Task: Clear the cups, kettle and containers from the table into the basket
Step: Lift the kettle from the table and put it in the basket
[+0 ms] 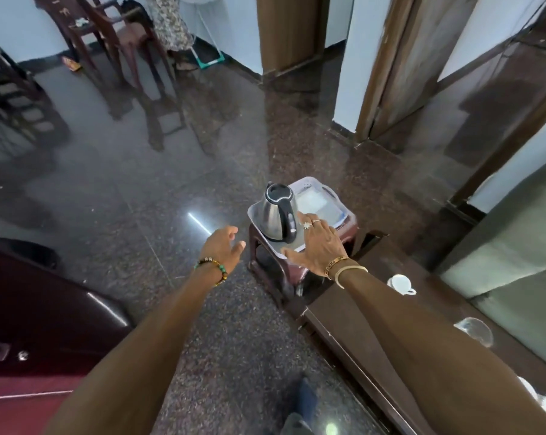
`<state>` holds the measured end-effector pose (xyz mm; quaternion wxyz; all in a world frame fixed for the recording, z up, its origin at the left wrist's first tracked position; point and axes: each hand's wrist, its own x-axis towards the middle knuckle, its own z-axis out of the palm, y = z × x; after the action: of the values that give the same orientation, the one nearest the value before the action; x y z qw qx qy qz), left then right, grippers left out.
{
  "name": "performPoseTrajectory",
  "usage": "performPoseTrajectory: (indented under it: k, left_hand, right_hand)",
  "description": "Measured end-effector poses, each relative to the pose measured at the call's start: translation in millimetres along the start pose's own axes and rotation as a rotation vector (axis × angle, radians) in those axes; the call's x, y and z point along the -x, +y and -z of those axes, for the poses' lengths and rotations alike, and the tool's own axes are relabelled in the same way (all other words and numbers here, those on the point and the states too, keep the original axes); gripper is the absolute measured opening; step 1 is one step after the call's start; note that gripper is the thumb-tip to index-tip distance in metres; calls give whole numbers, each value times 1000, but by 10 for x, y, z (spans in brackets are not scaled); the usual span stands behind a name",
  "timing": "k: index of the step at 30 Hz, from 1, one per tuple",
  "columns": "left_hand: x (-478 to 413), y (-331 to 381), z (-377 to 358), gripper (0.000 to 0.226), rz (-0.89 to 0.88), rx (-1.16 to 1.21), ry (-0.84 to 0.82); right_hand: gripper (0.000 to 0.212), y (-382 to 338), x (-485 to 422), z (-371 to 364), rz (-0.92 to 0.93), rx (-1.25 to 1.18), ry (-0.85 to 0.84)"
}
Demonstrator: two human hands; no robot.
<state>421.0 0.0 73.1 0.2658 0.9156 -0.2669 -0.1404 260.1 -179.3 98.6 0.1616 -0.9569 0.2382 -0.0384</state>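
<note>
Standing upright in the basket atop a stool: kettle, right hand spread loose just beside its handle, left hand released nearby; cup on bench.

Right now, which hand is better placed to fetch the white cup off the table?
Probably the right hand: the white cup sits on the table beside that arm, while the left hand hovers over the floor.

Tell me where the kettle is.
Mid-frame in the head view, the kettle stands in the white basket on the stool, just left of the right hand.
</note>
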Motion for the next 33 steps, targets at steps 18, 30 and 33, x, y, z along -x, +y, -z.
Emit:
performPoseTrajectory:
  k: [18, 30, 33]
  left_hand:
    - [-1409, -141, -86, 40, 3, -21, -123]
    - [-2598, -417, -462, 39, -87, -26, -417]
    - [-2784, -403, -620, 38, -97, -22, -482]
  right_hand:
    - [96, -97, -1411, -404, -93, -86, -66]
    - [96, 39, -1755, -1079, -567, -216, -53]
    - [102, 101, -1786, -1173, -634, -264, -40]
